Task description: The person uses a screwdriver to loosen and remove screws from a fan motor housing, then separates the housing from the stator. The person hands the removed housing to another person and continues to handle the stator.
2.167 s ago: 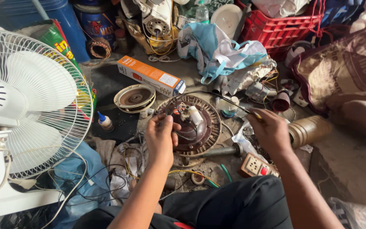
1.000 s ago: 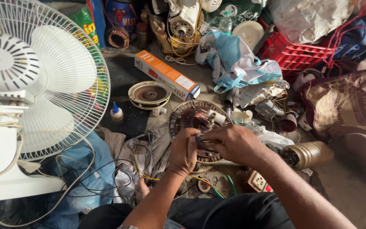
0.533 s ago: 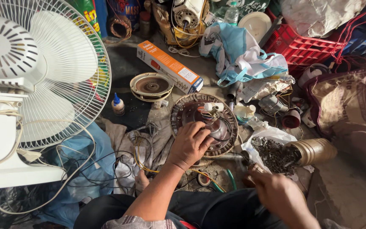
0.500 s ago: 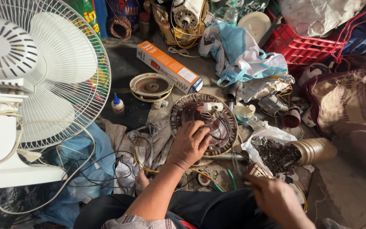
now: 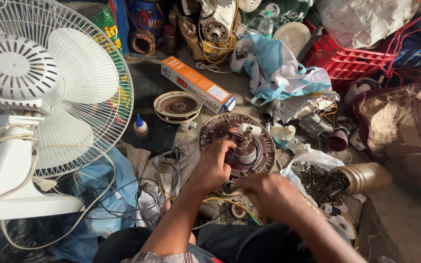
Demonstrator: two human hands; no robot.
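Against the view of half a second ago, the right hand [image 5: 269, 195] is coming back from the floor at about four o'clock and is now closing in on the near rim of the round fan motor [image 5: 238, 144], just beside the left hand [image 5: 214, 163]; both hands are now working on the same piece, which is lying flat on the floor near the middle of the view. The left hand is resting on the motor's near-left edge, fingers curled over it and steadying it. The right hand is blurred with motion, and I cannot tell whether it is pinching anything, though its fingers are looking half closed. Around the work, the white pedestal fan [image 5: 35, 107] is filling the nine o'clock side. A red crate [image 5: 352, 58] is sitting at one o'clock, and a blue and white cloth [image 5: 278, 73] is lying at twelve. An orange box [image 5: 198, 90] is lying at eleven o'clock beside a round metal cover [image 5: 177, 106]. At three o'clock a brass-coloured can [image 5: 364, 178] is lying tipped over, spilling small dark bits. A small glue bottle [image 5: 141, 127] is standing at ten. Loose yellow and black wires [image 5: 162, 190] are crowding the motor's near-left side and lying under the left forearm.
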